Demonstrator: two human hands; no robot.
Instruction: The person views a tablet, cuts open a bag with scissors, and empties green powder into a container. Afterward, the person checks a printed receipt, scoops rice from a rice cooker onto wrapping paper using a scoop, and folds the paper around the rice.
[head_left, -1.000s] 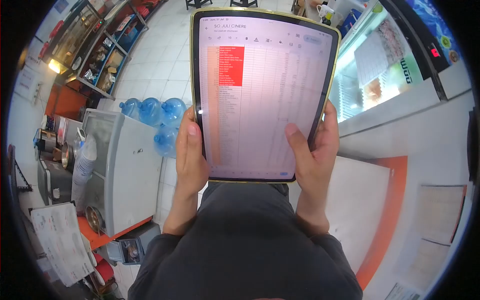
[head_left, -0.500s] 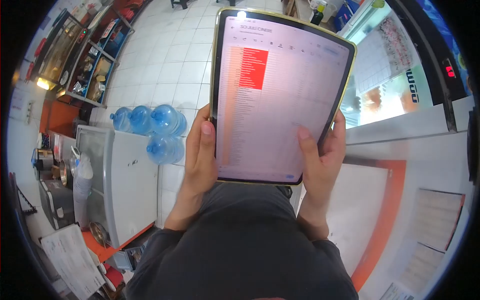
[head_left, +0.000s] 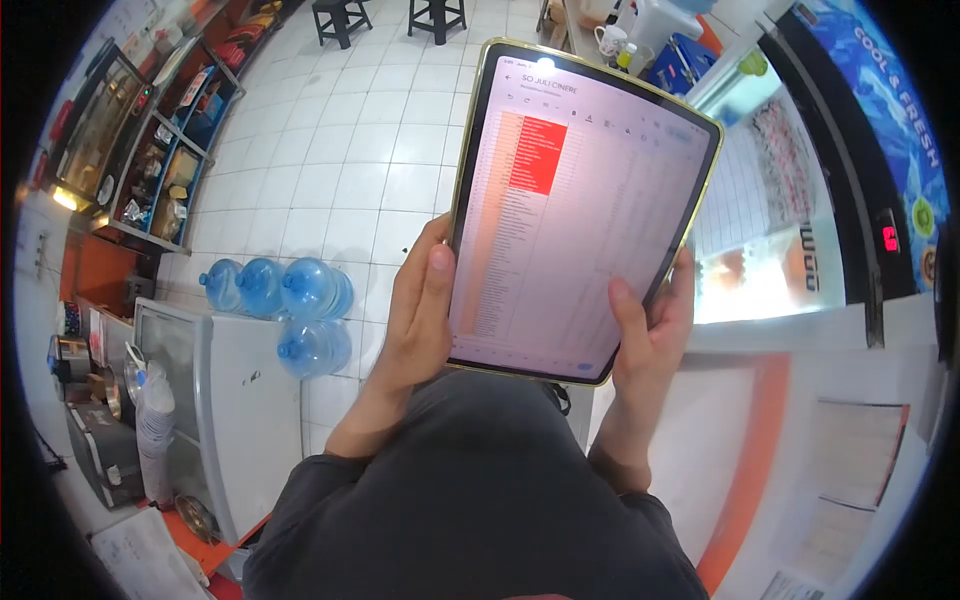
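Observation:
A tablet (head_left: 590, 240) with a yellow-green edge is held up in front of me, tilted a little to the right. Its lit screen shows a spreadsheet with an orange column and a red block of cells near the top. My left hand (head_left: 420, 310) grips the left edge, thumb along the side and the other fingers mostly hidden behind. On the right edge, my right hand (head_left: 650, 330) is closed round the tablet, with its thumb over the lower right of the screen.
Several blue water jugs (head_left: 310, 288) stand on the tiled floor beside a white chest freezer (head_left: 255, 410). Shelves (head_left: 170, 170) line the left wall. At right is a lit glass-door cooler (head_left: 775, 250). Black stools (head_left: 437, 18) stand at the far end.
The tablet and both hands have shifted slightly right and down in view, with the tablet tilting more. The camera view has moved, showing more of the stools and cooler.

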